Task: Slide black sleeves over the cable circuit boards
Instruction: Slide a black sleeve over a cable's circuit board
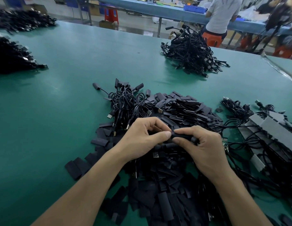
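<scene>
**Soft sleeve, pinched from both ends**

Both hands meet over the middle of the heap. The left hand (142, 139) pinches one end of a black sleeve (182, 136) between thumb and curled fingers. The right hand (205, 147) grips the rest of it with thumb and forefinger. Whether a board is already inside cannot be told, as the fingers hide the openings.

The sleeve looks light, thin-walled and pliable, and it probably flattens under pressure. It is likely best held by its edges near the mouth, so that squeezing bows the opening wide instead of closing it. The matt surface should give enough grip.

A bare green circuit board (224, 142) shows at three o'clock, just beside the right hand. It looks stiff and small, and its solder points could snag, so it is probably better steered by the cable just behind it.

Loose sleeves (182, 108) lie at twelve o'clock, tangled cables (129, 103) at eleven, and a further cable pile (191, 51) lies beyond them on the green table (76, 70).
</scene>
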The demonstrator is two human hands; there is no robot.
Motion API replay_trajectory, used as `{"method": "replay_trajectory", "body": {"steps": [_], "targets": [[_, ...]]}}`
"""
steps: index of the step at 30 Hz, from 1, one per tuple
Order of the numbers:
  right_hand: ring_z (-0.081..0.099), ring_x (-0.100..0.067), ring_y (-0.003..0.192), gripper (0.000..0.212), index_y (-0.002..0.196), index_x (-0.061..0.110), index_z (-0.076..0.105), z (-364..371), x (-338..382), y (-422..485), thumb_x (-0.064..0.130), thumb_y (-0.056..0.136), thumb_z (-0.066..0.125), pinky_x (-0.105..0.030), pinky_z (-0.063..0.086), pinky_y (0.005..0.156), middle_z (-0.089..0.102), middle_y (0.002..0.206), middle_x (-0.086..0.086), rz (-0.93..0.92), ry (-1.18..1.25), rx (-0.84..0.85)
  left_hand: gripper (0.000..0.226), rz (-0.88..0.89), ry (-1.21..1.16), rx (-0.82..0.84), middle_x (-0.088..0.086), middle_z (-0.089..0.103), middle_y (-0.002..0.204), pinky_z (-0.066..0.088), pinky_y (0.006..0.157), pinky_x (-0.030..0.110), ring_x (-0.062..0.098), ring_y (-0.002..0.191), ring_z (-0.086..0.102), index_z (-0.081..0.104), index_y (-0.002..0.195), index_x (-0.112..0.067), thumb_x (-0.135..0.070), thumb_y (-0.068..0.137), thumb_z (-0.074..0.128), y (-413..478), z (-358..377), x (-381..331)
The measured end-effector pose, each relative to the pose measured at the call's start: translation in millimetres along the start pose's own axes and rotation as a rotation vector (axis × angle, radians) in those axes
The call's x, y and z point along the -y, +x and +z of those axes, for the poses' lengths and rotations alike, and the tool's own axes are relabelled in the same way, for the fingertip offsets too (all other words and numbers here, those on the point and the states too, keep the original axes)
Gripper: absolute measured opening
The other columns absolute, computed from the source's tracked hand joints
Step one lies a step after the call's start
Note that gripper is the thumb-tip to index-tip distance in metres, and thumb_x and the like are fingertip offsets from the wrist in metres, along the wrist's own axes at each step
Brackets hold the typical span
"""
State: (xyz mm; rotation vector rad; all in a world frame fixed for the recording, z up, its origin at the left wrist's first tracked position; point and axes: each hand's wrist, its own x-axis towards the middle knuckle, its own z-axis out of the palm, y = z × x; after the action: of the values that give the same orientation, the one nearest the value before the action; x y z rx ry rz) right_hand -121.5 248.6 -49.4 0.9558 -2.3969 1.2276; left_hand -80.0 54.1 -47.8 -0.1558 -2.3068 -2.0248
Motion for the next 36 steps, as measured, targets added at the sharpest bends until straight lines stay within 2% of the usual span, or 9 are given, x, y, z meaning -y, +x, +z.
{"method": "replay_trajectory", "body": {"steps": [3,6,10,16,27,32,36], "targets": [[0.06,0.009,0.077,0.023,0.094,0.018,0.078,1.2,2.1,-0.2,0.031,0.076,0.075,-0.005,0.04,0.073,0.067,0.083,0.018,-0.029,-0.026,-0.046,0.011,-0.056,-0.009,-0.018,-0.002,0.073,0.071,0.047,0.052,0.015,0.007,0.06,0.064,0.07,0.086,-0.017,-0.024,0.093,0.07,0.4,0.2,0.3],[0.058,0.01,0.077,0.021,0.093,0.016,0.078,2.1,3.1,-0.7,0.03,0.077,0.079,-0.004,0.04,0.073,0.066,0.083,0.02,-0.051,-0.023,-0.076,0.014,-0.117,0.029,-0.015,0.001,0.076,0.075,0.048,0.055,0.017,0.01,0.062,0.067,0.071,0.085,-0.018,-0.03,0.093,0.069,1.2,-1.8,1.4],[0.058,0.011,0.076,0.023,0.096,0.017,0.077,1.4,3.8,-0.5,0.026,0.075,0.077,-0.003,0.039,0.073,0.063,0.084,0.024,-0.06,-0.013,-0.094,0.014,-0.106,0.018,0.025,-0.001,0.075,0.073,0.048,0.054,0.016,0.009,0.061,0.065,0.071,0.082,-0.022,-0.025,0.094,0.068,0.7,-2.9,0.0],[0.057,0.007,0.078,0.031,0.102,0.019,0.076,0.0,2.4,-1.0,0.033,0.074,0.077,-0.005,0.039,0.074,0.063,0.084,0.023,-0.035,-0.04,-0.054,0.013,-0.104,-0.005,0.026,-0.003,0.073,0.069,0.046,0.052,0.015,0.006,0.057,0.062,0.071,0.082,-0.019,-0.018,0.095,0.067,0.9,-2.6,-0.8],[0.055,0.012,0.075,0.023,0.096,0.015,0.079,0.8,-1.9,-2.4,0.028,0.078,0.08,-0.004,0.039,0.072,0.066,0.081,0.015,-0.072,-0.113,-0.078,0.011,-0.133,-0.02,0.041,-0.001,0.073,0.069,0.047,0.053,0.014,0.006,0.058,0.063,0.072,0.085,-0.014,-0.009,0.093,0.067,0.9,-4.0,-1.5],[0.062,-0.005,0.079,0.024,0.1,0.017,0.077,1.2,-4.0,-3.2,0.025,0.078,0.081,-0.021,0.049,0.073,0.068,0.085,0.012,-0.119,-0.126,-0.02,0.01,-0.135,0.015,0.06,0.0,0.074,0.07,0.048,0.056,0.016,0.008,0.06,0.064,0.073,0.085,-0.015,-0.01,0.093,0.069,0.0,-4.9,-1.0],[0.063,-0.006,0.081,0.024,0.103,0.017,0.076,2.7,-4.4,-2.4,0.029,0.082,0.075,-0.02,0.049,0.074,0.068,0.086,0.011,-0.126,-0.128,-0.015,0.01,-0.143,-0.015,0.073,-0.001,0.073,0.069,0.048,0.057,0.016,0.007,0.061,0.064,0.073,0.087,-0.013,-0.011,0.095,0.066,0.0,-5.9,-1.5]]}}
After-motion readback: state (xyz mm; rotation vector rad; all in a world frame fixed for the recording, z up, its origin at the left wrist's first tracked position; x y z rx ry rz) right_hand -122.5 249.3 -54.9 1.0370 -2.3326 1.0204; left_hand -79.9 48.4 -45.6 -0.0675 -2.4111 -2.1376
